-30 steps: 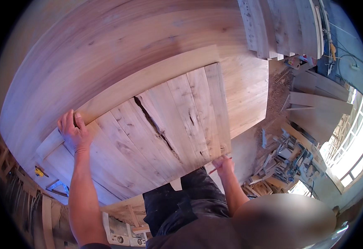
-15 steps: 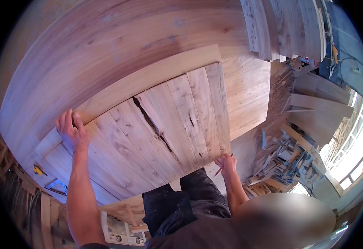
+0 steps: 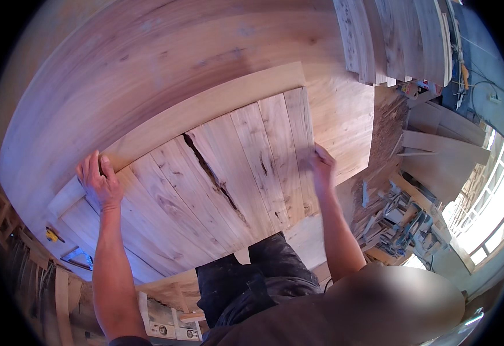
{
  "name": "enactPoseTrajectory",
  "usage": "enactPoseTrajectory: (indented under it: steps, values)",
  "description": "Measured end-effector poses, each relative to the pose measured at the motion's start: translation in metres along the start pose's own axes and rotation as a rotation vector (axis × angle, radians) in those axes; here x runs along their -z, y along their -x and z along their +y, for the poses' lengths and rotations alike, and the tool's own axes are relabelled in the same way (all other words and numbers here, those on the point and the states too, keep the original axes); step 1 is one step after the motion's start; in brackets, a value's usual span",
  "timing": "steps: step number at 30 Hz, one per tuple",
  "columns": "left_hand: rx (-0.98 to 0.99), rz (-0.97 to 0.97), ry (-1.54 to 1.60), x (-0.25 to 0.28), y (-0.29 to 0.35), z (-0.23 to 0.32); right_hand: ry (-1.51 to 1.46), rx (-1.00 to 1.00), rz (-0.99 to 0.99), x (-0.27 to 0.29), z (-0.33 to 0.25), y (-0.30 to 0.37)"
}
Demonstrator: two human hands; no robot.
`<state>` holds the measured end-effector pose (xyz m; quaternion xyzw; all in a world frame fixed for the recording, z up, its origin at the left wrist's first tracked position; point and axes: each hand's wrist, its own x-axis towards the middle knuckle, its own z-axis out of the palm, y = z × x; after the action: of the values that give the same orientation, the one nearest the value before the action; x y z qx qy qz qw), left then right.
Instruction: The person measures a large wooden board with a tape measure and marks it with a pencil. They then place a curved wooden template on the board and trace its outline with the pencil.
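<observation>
Panel (image 3: 197,199) slants lengthwise from lower left to upper right.

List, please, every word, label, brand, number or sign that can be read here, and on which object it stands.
None can be read.
Round dials at the lower edge: any markings are too small to read.
Yellow object at left: too small to tell whether it carries text.
Joined planks: no lettering visible, only grain, knots and cracks.
</observation>
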<state>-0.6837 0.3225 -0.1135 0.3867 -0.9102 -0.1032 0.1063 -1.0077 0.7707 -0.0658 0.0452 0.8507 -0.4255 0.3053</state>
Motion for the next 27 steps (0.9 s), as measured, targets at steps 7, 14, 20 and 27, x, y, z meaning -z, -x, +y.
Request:
enactPoseTrajectory:
  steps: [7, 14, 20, 27]
  values:
    - [0.04, -0.007, -0.014, 0.007, -0.003, 0.007, 0.677, 0.086, 0.297, -0.032, -0.029, -0.01]
    - [0.031, 0.03, 0.016, 0.006, -0.004, 0.007, 0.659, 0.253, 0.202, -0.037, -0.033, -0.046]
    - [0.11, 0.012, -0.011, 0.012, -0.004, 0.012, 0.565, 0.311, 0.345, -0.075, -0.045, -0.063]
    - [0.059, 0.045, 0.021, 0.009, -0.004, 0.01, 0.461, 0.534, 0.397, -0.063, 0.004, -0.081]
